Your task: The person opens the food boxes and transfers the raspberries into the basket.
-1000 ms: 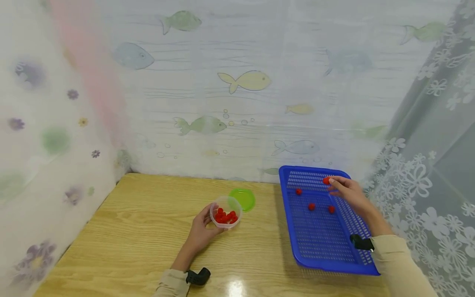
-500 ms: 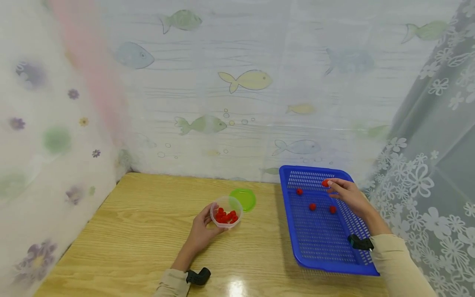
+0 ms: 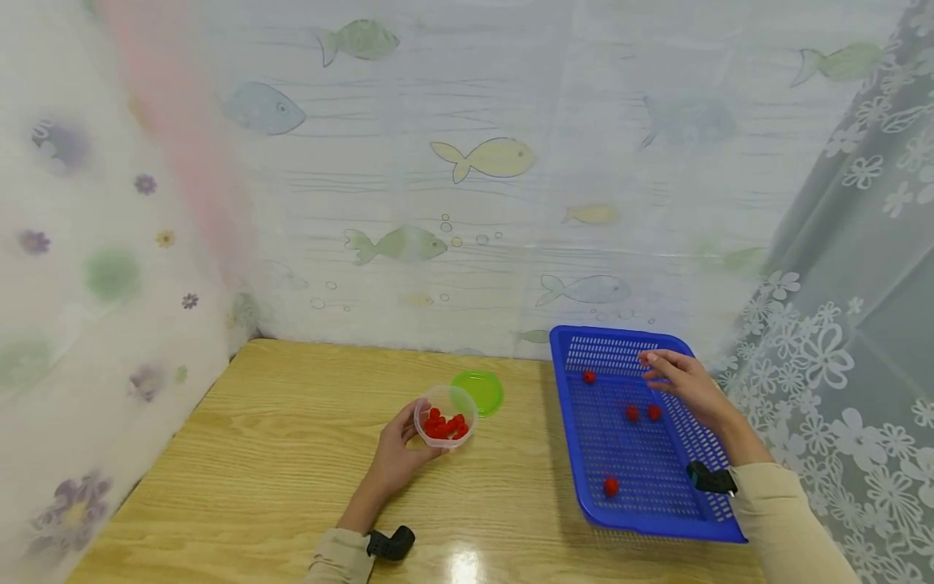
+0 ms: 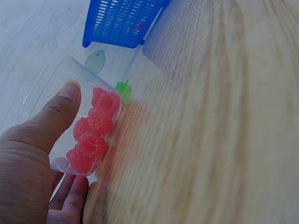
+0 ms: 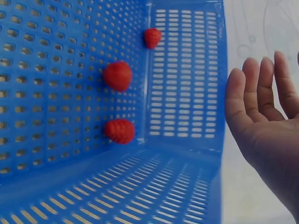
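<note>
My left hand (image 3: 400,461) holds a clear plastic cup (image 4: 96,77) on the table, its thumb on the near wall and fingers at the far side. Several red raspberries (image 4: 91,135) lie at the bottom of the cup. Over the far right part of a blue slotted basket (image 3: 635,454), my right hand (image 3: 683,388) hovers with fingers loosely extended and nothing between them. In the basket are several loose raspberries: one near the back (image 3: 589,377), two close together in the middle, and one toward the front (image 3: 610,487).
Behind the cup a round green lid (image 3: 487,392) lies flat on the wooden table (image 3: 277,454). A wall covering with fish pictures (image 3: 481,158) rises behind the table. At the right hangs a flowered curtain (image 3: 824,349).
My right hand has let go of the raspberry it pinched. One more raspberry now lies in the basket, toward its front, and the middle one appears farther right. The left hand keeps still.
</note>
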Available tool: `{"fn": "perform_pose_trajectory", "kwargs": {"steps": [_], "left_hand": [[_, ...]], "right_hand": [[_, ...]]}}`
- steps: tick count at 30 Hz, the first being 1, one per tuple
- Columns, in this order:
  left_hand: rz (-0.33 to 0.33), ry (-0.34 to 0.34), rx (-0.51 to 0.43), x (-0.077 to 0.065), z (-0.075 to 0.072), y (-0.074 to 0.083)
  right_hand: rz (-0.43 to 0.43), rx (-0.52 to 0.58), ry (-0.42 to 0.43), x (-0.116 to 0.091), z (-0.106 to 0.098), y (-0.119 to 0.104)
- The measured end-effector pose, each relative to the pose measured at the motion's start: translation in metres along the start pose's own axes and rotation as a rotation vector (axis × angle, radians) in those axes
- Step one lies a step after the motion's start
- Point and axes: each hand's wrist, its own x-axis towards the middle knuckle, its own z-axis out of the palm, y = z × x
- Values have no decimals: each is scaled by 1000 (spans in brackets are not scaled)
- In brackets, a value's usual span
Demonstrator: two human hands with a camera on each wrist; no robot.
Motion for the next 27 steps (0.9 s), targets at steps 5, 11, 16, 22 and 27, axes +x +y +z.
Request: {"fn": "perform_pose_trajectory", "kwargs": {"steps": [5,11,16,22,27], "left_hand": [[20,-4,12,0,0,0],[6,-4,10,-2,0,2],[-1,-9,13,-2,0,3],[5,-7,26,-2,0,3],[47,-3,42,-2,0,1]], "right_hand": [[-47,5,-1,-3,4,-13],[-213,68,-49,-19,21,-53],[-380,116,-108,-39,56,-94],[-361,-27,-98,-57,114,-127],[-297,-199,-37,-57,172,-133]]}}
